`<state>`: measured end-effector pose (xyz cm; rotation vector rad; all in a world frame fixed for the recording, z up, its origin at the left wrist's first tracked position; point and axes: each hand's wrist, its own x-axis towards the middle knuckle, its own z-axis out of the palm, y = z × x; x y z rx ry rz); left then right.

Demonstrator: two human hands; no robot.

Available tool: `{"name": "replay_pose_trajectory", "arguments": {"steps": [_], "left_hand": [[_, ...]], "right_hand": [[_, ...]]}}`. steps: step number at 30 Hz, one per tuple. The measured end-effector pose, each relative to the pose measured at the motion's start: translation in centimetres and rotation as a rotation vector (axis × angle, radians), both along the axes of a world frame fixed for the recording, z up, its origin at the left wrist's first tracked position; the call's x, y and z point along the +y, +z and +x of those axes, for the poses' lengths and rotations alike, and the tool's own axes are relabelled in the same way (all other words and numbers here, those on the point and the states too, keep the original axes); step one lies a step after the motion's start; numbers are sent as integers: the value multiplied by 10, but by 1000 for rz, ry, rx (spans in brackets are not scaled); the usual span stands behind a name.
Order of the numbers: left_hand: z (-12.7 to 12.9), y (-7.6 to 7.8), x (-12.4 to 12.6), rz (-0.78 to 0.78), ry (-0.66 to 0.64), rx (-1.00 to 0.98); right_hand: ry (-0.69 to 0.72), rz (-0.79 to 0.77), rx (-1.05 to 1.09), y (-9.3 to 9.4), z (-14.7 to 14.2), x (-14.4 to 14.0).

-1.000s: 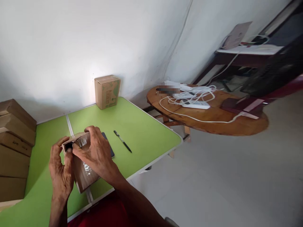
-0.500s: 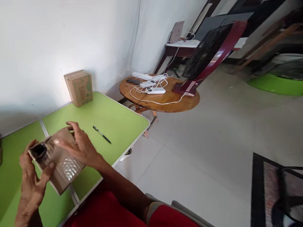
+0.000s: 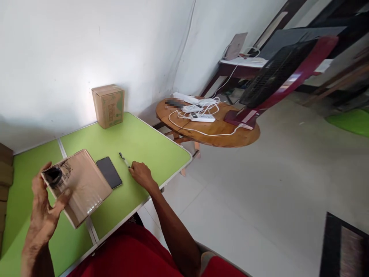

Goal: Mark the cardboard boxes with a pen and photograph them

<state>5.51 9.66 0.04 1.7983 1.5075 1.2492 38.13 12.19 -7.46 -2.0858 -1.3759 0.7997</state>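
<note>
With the black rectangular glass-faced phone (image 3: pixel 109 173) as the dial's centre on the green rectangular table (image 3: pixel 158 144) and twelve toward the white painted wall (image 3: pixel 138 46), an oblong brown cardboard carton (image 3: pixel 108 110) stands at twelve, and a slender black-and-grey pen (image 3: pixel 124 160) is at two, its near end in the right hand (image 3: pixel 141 175) at three. The flat brown tape-wrapped cardboard box (image 3: pixel 82 181) is between eight and nine in the left hand (image 3: pixel 44 217), though whether it touches the tabletop is hard to tell. Farther out, brown cardboard boxes (image 3: pixel 5 175) sit at nine, while at two a round brown wooden table (image 3: pixel 226 136) bears white plastic power strips (image 3: pixel 204 118) and, at their three, a red-and-black fan (image 3: pixel 278 73).
</note>
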Motion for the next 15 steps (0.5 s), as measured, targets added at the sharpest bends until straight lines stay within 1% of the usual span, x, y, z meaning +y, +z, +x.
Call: {"name": "replay_pose_trajectory", "arguments": {"steps": [1, 2, 3, 5, 6, 7, 9, 11, 13, 15], "left_hand": [[2, 1, -2, -37, 9, -27], [4, 4, -4, -73, 16, -39], [6, 6, -5, -101, 17, -51], [10, 10, -9, -115, 11, -46], [11, 11, -10, -108, 11, -38], [12, 12, -11, -95, 9, -31], [13, 10, -12, -58, 1, -1], [13, 6, -13, -13, -21, 46], [14, 1, -15, 46, -43, 98], [16, -2, -17, 109, -55, 137]], "right_hand": [[38, 42, 58, 7, -2, -2], [82, 114, 171, 15, -5, -5], [133, 213, 343, 25, -9, -8], [258, 433, 794, 47, -24, -18], [334, 520, 1011, 59, -34, -23], [412, 572, 1166, 70, -45, -28], [546, 619, 1284, 89, -70, -37], [612, 658, 1300, 99, -93, -42], [616, 686, 1292, 101, -109, -44], [586, 700, 1285, 96, -117, -43]]}}
